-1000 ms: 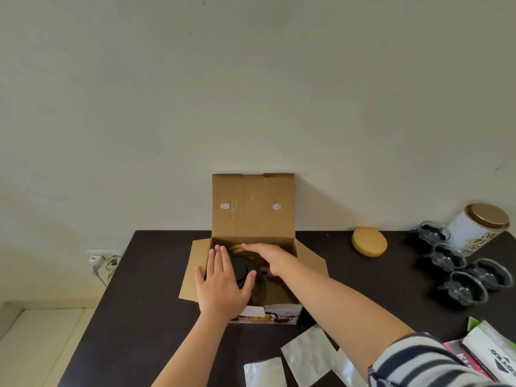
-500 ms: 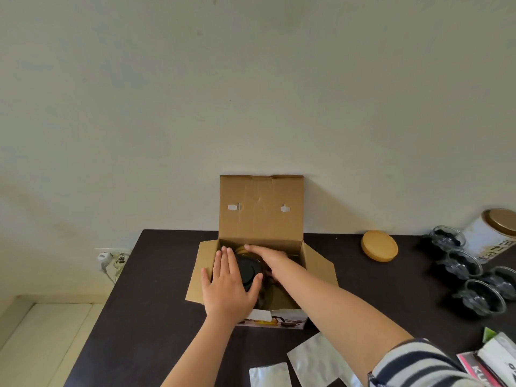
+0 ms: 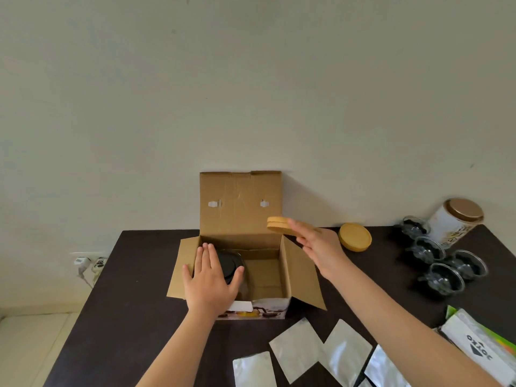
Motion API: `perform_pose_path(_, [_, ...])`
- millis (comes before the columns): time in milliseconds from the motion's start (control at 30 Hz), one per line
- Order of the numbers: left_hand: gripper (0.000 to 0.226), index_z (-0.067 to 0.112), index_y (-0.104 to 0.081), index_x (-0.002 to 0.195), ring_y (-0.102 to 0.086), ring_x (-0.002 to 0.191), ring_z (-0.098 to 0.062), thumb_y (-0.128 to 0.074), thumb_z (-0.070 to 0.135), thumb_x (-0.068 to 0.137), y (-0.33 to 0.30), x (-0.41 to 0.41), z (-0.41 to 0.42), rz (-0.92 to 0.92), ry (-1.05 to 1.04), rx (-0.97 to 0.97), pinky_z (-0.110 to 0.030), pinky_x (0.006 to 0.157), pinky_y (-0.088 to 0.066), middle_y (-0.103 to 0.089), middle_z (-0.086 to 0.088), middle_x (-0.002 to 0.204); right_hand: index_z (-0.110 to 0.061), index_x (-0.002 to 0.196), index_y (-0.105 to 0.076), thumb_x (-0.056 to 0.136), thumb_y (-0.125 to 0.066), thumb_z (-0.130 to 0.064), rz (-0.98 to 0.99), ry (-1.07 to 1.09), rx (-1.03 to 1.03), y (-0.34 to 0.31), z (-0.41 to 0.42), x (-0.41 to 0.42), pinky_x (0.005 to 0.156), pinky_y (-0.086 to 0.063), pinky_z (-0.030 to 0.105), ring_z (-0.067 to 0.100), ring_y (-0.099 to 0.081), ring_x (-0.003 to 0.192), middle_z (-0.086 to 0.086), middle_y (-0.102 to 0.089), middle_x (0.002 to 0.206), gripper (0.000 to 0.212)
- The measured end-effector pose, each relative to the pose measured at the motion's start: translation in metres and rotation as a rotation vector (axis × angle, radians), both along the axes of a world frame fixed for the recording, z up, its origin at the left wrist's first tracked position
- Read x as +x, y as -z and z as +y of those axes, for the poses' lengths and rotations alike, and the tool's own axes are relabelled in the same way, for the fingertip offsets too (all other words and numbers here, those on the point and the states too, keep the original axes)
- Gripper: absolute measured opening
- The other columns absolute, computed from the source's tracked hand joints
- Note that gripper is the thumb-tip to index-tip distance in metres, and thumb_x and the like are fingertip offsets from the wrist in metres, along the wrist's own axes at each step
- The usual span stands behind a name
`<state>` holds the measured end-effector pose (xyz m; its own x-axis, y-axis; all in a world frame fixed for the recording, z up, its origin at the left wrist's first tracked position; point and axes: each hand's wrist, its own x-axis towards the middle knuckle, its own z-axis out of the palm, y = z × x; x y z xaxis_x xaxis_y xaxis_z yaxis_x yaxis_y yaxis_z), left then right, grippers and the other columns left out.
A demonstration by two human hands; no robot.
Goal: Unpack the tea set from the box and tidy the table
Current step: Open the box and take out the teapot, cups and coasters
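An open cardboard box (image 3: 301, 277) stands on the dark table (image 3: 117, 325) against the wall, its lid flap upright. My left hand (image 3: 209, 283) rests flat, fingers straight, on a black-lidded pot (image 3: 230, 265) in the box's left half. My right hand (image 3: 318, 244) is raised above the box's right edge and pinches two stacked tan round coasters (image 3: 277, 224). The box's right half shows bare cardboard.
A tan round lid (image 3: 355, 237) lies right of the box. Several glass cups (image 3: 444, 277) and a white tin (image 3: 455, 222) stand at the far right. Silver foil pouches (image 3: 321, 350) lie in front, and printed packets (image 3: 480, 344) at the lower right. Wall sockets (image 3: 89, 263) sit left.
My right hand has come up out of the box and moved right, carrying the two coasters. My left hand has stayed on the black-lidded pot.
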<state>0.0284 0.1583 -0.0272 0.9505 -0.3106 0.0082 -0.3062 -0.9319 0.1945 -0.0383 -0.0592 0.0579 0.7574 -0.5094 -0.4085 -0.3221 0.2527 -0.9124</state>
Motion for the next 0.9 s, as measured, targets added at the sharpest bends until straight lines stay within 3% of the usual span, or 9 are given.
perform_pose_path(67, [0.101, 0.011, -0.003, 0.151, 0.000, 0.147, -0.018, 0.002, 0.075, 0.073, 0.000, 0.000, 0.000, -0.002, -0.003, -0.005, -0.048, 0.116, -0.009, -0.007, -0.002, 0.160, -0.022, 0.087, -0.061, 0.059, -0.084, -0.051, 0.039, 0.134, -0.100, 0.012, -0.023, -0.022, 0.087, -0.043, 0.032, 0.015, -0.058, 0.096, -0.005, -0.062, 0.094, 0.047])
perform_pose_path(133, [0.100, 0.011, -0.003, 0.151, 0.000, 0.147, -0.018, 0.000, 0.075, 0.075, 0.000, 0.000, -0.001, 0.001, -0.004, -0.001, -0.048, 0.116, -0.009, -0.007, -0.002, 0.160, -0.020, 0.080, -0.058, 0.066, -0.084, -0.042, 0.116, 0.289, -0.171, 0.032, -0.045, -0.040, 0.079, -0.043, 0.033, 0.017, -0.056, 0.090, -0.002, -0.060, 0.088, 0.037])
perform_pose_path(267, [0.095, 0.012, -0.003, 0.151, -0.001, 0.147, -0.018, -0.009, 0.074, 0.080, 0.000, 0.000, -0.002, 0.004, -0.001, -0.003, -0.048, 0.116, -0.009, -0.007, -0.002, 0.160, -0.007, 0.111, -0.061, 0.059, -0.086, -0.048, 0.339, 0.416, -0.273, 0.082, -0.070, -0.068, 0.074, -0.047, 0.035, 0.023, -0.056, 0.091, 0.005, -0.061, 0.098, 0.071])
perform_pose_path(433, [0.095, 0.013, -0.003, 0.152, -0.001, 0.147, -0.019, -0.009, 0.074, 0.079, 0.001, 0.000, -0.003, 0.002, -0.005, 0.002, -0.048, 0.116, -0.009, -0.007, -0.002, 0.160, -0.008, 0.136, -0.047, 0.058, -0.087, -0.050, 0.387, 0.390, -0.419, 0.121, -0.079, -0.083, 0.098, -0.045, 0.043, 0.031, -0.051, 0.121, 0.012, -0.052, 0.133, 0.097])
perform_pose_path(600, [0.095, 0.013, -0.004, 0.152, -0.001, 0.147, -0.018, -0.009, 0.074, 0.079, 0.001, 0.000, -0.003, 0.001, -0.007, 0.000, -0.048, 0.116, -0.009, -0.007, -0.002, 0.160, -0.010, 0.135, -0.049, 0.053, -0.090, -0.047, 0.359, 0.336, -0.514, 0.135, -0.082, -0.086, 0.102, -0.043, 0.046, 0.031, -0.048, 0.125, 0.011, -0.049, 0.136, 0.098])
perform_pose_path(733, [0.095, 0.014, -0.004, 0.152, 0.000, 0.147, -0.017, -0.008, 0.074, 0.078, 0.001, 0.001, -0.003, 0.001, -0.012, 0.003, -0.048, 0.116, -0.009, -0.007, -0.001, 0.160, -0.014, 0.129, -0.051, 0.042, -0.087, -0.061, 0.383, 0.283, -0.583, 0.156, -0.093, -0.087, 0.099, -0.045, 0.049, 0.028, -0.049, 0.122, 0.008, -0.052, 0.133, 0.106])
perform_pose_path(900, [0.094, 0.013, -0.005, 0.152, -0.002, 0.147, -0.017, -0.010, 0.074, 0.079, 0.001, 0.001, -0.004, -0.003, -0.018, 0.000, -0.048, 0.116, -0.011, -0.008, -0.001, 0.160, -0.010, 0.131, -0.050, 0.049, -0.090, -0.051, 0.482, 0.243, -0.739, 0.164, -0.095, -0.081, 0.096, -0.043, 0.049, 0.034, -0.041, 0.125, 0.011, -0.053, 0.132, 0.101])
